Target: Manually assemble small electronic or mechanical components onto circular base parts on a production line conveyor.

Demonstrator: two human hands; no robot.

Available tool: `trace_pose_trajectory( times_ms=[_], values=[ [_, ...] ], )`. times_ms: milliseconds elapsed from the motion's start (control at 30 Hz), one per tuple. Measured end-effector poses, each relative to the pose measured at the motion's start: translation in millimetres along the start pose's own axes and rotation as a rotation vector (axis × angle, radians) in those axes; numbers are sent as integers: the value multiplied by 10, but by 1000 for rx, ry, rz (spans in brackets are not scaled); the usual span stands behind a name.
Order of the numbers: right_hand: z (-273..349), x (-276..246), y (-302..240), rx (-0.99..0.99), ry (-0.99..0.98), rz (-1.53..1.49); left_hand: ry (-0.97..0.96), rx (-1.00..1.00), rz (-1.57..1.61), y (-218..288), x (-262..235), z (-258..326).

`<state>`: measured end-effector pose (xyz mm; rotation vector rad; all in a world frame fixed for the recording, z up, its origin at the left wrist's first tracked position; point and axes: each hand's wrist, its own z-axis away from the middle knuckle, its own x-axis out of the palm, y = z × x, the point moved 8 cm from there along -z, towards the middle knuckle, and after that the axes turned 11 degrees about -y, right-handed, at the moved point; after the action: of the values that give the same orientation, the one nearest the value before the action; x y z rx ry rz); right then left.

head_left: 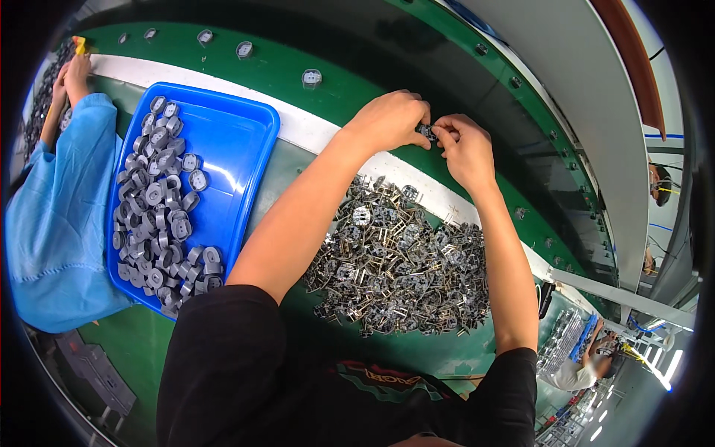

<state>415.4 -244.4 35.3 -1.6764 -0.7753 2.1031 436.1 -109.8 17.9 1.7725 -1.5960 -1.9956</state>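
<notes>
Both my hands meet over the green conveyor belt, just beyond its white edge. My left hand (393, 121) and my right hand (466, 149) pinch a small dark part with metal bits (427, 132) between their fingertips. Its exact kind is too small to make out. Below my hands, between my forearms, lies a large heap of small metal-pronged parts (402, 261) on the green table. Left of my left forearm stands a blue tray (223, 149), its left side filled with grey rounded plastic housings (155, 195).
Several grey pieces, one a housing (311, 78), sit spaced along the green belt (357, 67). At the left, a co-worker in a blue sleeve (71, 201) handles something yellow. Another person (585, 372) works at the far right. A white edge strip (298, 123) borders the belt.
</notes>
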Motion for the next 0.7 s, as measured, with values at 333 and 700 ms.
trace_pose_trajectory(
  times_ms=[333, 700],
  values=[
    [53, 27, -126, -82, 45, 257, -8, 16, -28, 46, 24, -17],
    [596, 255, -388, -126, -435, 86, 573, -408, -278, -332, -1073, 744]
  ],
)
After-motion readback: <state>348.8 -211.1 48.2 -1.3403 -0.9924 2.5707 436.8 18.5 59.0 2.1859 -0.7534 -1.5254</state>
